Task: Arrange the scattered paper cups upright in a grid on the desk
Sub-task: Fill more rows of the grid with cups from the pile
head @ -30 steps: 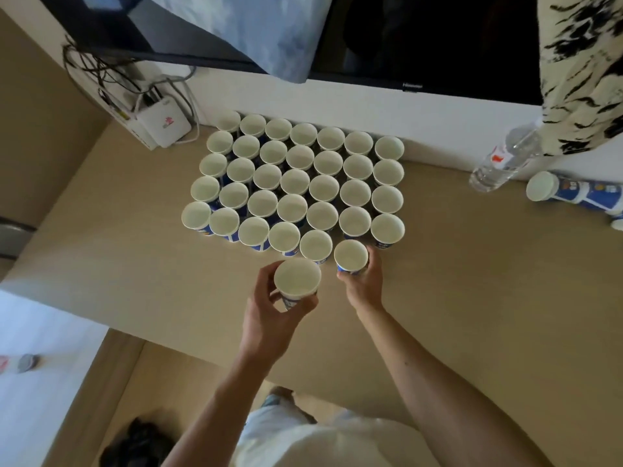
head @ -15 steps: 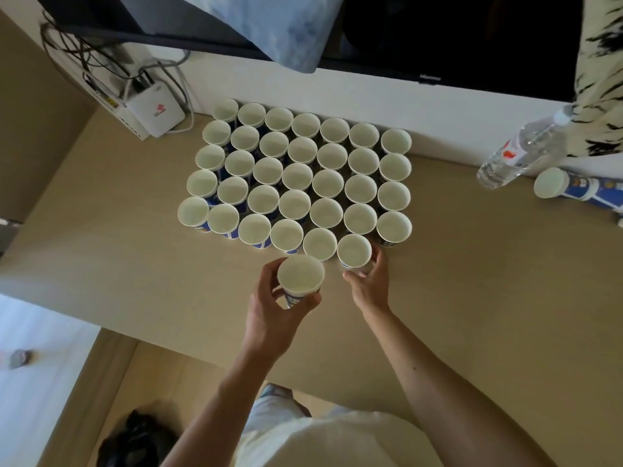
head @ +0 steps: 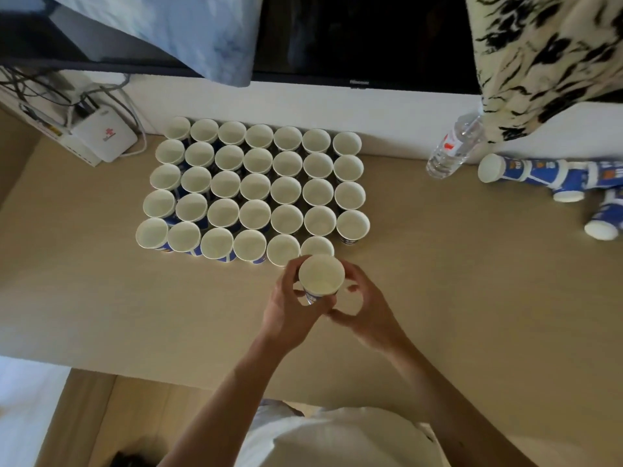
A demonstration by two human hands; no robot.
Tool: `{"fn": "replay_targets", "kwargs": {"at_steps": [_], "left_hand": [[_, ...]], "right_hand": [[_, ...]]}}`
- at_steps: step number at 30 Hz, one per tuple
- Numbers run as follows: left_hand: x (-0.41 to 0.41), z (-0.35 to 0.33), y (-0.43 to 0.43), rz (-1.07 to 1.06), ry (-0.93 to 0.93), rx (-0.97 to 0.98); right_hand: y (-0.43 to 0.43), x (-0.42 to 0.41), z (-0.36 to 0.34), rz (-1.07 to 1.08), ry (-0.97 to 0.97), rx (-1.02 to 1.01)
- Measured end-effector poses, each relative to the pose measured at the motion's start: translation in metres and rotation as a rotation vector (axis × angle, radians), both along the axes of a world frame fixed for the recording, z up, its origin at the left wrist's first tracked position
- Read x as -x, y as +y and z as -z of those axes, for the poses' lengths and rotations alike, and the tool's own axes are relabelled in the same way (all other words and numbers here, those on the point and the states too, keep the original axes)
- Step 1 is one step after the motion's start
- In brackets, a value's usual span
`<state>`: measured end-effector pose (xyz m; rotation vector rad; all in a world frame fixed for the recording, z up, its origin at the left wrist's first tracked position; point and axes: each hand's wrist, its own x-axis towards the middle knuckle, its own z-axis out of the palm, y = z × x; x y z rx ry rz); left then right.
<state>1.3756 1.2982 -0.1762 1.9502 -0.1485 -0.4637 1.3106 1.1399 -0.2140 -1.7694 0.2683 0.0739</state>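
A paper cup point(head: 321, 276) is being held upright, mouth up, over the desk point(head: 472, 281) by the left hand point(head: 293, 308), with the thumb and fingers being wrapped round its blue wall. The right hand point(head: 367, 311) is being kept just beside the cup, its fingers point(head: 354, 288) bent toward the wall; whether contact is being made cannot be told. Directly beyond the fingertips, the grid of upright cups point(head: 256, 187) is being presented close-packed, its nearest cup partly overlapped in view by the held rim. Well to the right of the fingers, nested cups point(head: 526, 171) are lying on their sides near a water bottle point(head: 448, 153).
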Motion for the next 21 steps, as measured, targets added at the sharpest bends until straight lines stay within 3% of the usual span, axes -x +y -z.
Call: {"fn": "replay_targets", "kwargs": {"at_steps": [8,13,21], "left_hand": [[0.001,0.000,-0.014,0.186,-0.005,-0.047],[0.008,0.003,-0.002,0.070,0.056,-0.062],[0.022,0.013,0.014,-0.052,0.132,-0.052]], "right_hand": [[-0.008,-0.004,0.002,0.154,-0.030,-0.049],[-0.025,-0.011,0.032,0.381,0.048,-0.048],[-0.041,-0.032,0.088,0.388,0.111,0.114]]}}
